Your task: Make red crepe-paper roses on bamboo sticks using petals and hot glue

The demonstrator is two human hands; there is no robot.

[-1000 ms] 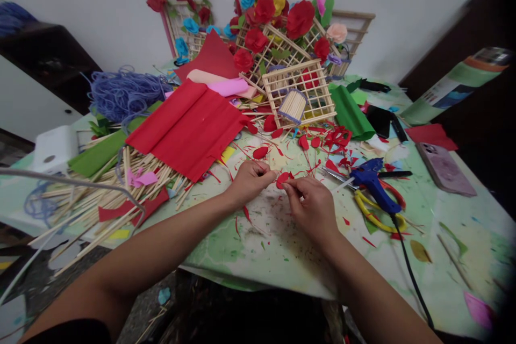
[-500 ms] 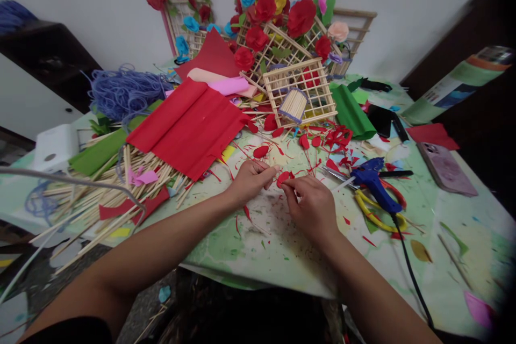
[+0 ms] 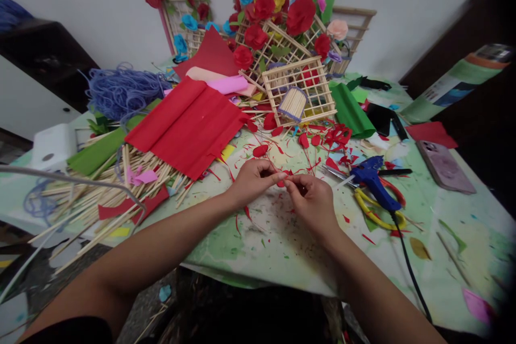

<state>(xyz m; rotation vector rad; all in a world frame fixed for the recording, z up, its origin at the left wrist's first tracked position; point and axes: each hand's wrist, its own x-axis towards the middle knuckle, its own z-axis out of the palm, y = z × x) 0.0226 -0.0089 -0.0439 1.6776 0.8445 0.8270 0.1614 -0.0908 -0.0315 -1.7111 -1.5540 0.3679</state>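
Between my two hands is a small red paper petal (image 3: 281, 183), partly hidden by the fingers. My left hand (image 3: 258, 178) is closed in a pinch at its left side, thumb stretched toward the right. From the other side my right hand (image 3: 310, 196) pinches the same petal, its fingertips meeting the left thumb. Just beyond the hands, cut red petals (image 3: 260, 151) and red scraps lie on the table. A large sheet of red crepe paper (image 3: 193, 129) spreads out to the left.
At right lie a blue glue gun (image 3: 374, 183), yellow-and-red-handled scissors (image 3: 368, 212), a phone (image 3: 445, 166) and a leaning bottle (image 3: 455, 86). Wooden stick lattices (image 3: 300, 91) with paper flowers stand at the back. Thin sticks (image 3: 100, 193) and blue cord (image 3: 123, 91) fill the left.
My left thumb has moved right until it meets my right fingertips over the red petal. My hands have drawn closer together, and the petal is now more covered.
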